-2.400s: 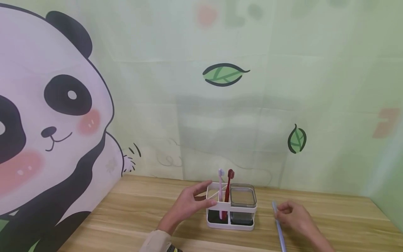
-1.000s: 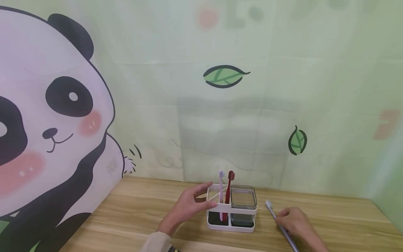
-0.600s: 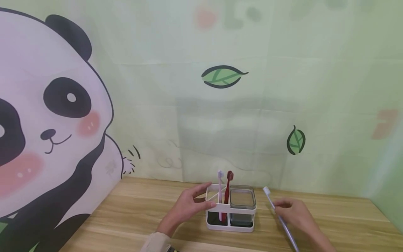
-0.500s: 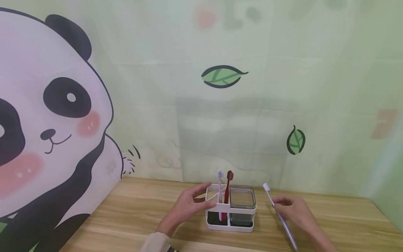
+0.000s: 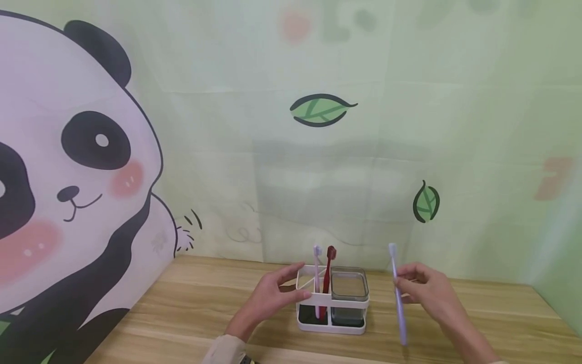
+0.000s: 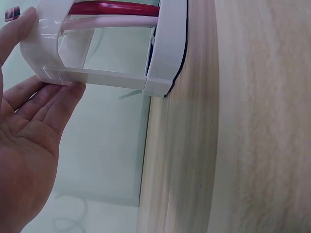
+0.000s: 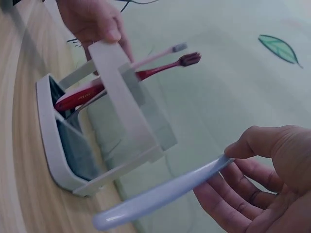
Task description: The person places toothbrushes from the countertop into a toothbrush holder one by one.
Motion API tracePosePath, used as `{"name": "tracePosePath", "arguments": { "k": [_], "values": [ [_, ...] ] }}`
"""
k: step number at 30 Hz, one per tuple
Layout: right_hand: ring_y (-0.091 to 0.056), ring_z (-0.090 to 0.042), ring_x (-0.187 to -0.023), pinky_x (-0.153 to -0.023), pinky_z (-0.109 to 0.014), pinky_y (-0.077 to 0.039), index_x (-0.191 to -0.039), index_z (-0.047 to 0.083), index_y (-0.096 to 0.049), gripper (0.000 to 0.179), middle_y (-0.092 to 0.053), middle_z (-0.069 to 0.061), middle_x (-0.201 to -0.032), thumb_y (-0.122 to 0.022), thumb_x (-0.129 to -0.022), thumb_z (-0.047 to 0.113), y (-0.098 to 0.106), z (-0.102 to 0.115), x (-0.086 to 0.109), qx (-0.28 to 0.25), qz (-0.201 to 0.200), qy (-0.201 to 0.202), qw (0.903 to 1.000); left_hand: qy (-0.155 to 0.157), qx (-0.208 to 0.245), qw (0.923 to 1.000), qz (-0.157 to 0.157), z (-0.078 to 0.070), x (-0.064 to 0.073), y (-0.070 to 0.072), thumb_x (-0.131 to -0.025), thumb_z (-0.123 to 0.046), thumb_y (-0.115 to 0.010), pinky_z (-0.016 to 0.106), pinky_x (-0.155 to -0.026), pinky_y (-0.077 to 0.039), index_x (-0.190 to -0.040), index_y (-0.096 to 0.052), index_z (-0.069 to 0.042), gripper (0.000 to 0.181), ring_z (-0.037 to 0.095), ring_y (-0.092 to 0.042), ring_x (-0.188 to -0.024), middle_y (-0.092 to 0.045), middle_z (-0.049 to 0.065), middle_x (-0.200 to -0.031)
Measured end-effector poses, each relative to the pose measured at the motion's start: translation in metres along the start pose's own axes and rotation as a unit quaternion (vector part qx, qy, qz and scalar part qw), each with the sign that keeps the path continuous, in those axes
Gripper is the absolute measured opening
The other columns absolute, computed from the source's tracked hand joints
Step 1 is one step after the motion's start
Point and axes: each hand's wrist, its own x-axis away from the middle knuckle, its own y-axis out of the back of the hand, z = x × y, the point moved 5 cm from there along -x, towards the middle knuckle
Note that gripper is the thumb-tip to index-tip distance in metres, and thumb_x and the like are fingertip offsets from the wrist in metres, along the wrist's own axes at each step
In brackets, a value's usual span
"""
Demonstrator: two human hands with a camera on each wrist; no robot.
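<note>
A white toothbrush holder [image 5: 332, 328] stands on the wooden table. My left hand [image 5: 268, 298] grips its upper left rim, with the thumb in front and the fingers round the side and back, as the left wrist view [image 6: 34, 126] of the hand shows too. In the holder's left half a pink toothbrush [image 5: 317, 278] and a red toothbrush [image 5: 328, 275] stand upright. A clear cup [image 5: 349, 285] fills the right half. Right of the holder, my right hand [image 5: 432, 290] pinches a light blue toothbrush [image 5: 399, 308], held nearly upright with bristles up. The right wrist view shows its handle end [image 7: 155, 196] hanging free.
The wooden table [image 5: 191, 313] runs back to a green cloth backdrop [image 5: 227, 126] printed with leaves. A large panda picture [image 5: 91, 141] covers the left side.
My right hand has raised the light blue toothbrush from a slanting position low over the table and turned it nearly upright. My left hand and the holder have stayed in place.
</note>
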Motion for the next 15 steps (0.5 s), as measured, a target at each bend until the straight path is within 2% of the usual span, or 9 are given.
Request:
{"name": "tracePosePath", "arguments": {
  "k": [6, 15],
  "values": [
    [-0.072, -0.018, -0.092, -0.082, -0.036, -0.066, -0.122, -0.01, -0.065, 0.031, -0.073, -0.013, -0.105, -0.073, -0.101, 0.011, -0.003, 0.018, 0.002, -0.025, -0.003, 0.016, 0.9995, -0.001, 0.005, 1.0, 0.0, 0.0, 0.0, 0.0, -0.094, -0.023, -0.084, 0.048, -0.103, -0.057, -0.154, -0.054, -0.003, 0.07, 0.046, -0.062, -0.129, -0.055, 0.027, -0.151],
    [-0.076, -0.022, -0.09, -0.085, -0.034, -0.065, -0.122, -0.01, -0.065, 0.037, -0.074, -0.017, -0.111, -0.077, -0.1, 0.017, -0.014, 0.047, 0.005, -0.033, 0.002, 0.065, 0.9973, 0.0, 0.012, 0.9999, 0.003, -0.001, 0.001, 0.0, -0.094, -0.022, -0.084, 0.047, -0.103, -0.057, -0.155, -0.053, 0.0, 0.071, 0.047, -0.062, -0.129, -0.054, 0.028, -0.151]
  ]
}}
